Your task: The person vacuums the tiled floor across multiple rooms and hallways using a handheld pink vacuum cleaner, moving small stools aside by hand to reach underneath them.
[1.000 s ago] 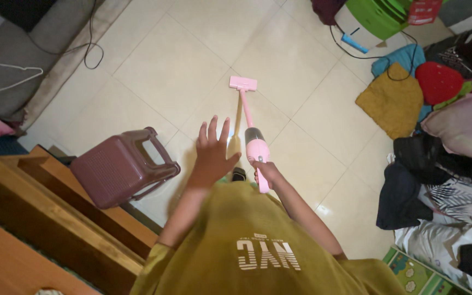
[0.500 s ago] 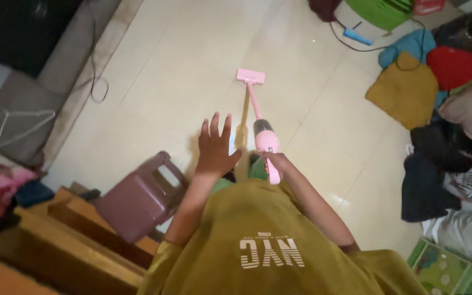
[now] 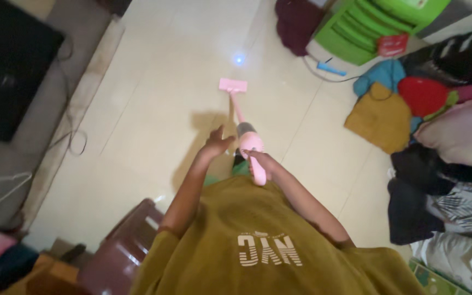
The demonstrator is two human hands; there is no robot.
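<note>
Grip, right: your right hand [image 3: 259,159] holds the pink vacuum [image 3: 248,143] by its handle.
Grip, left: your left hand [image 3: 217,144] is open, empty, just beside the vacuum.
Vacuum head: on the floor [image 3: 154,104], ahead of you.

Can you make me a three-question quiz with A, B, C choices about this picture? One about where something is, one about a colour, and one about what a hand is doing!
1. Where is the green plastic crate?
A. top right of the view
B. bottom left
C. under the stool

2. What colour is the stick vacuum?
A. blue
B. pink
C. black

3. What is the left hand doing?
A. gripping the vacuum
B. holding a cloth
C. open and holding nothing

Answers:
1. A, it stands by the clothes pile at the upper right.
2. B, its floor head, tube and body are all pink.
3. C, its fingers are spread in the air, while the right hand grips the handle.
</note>
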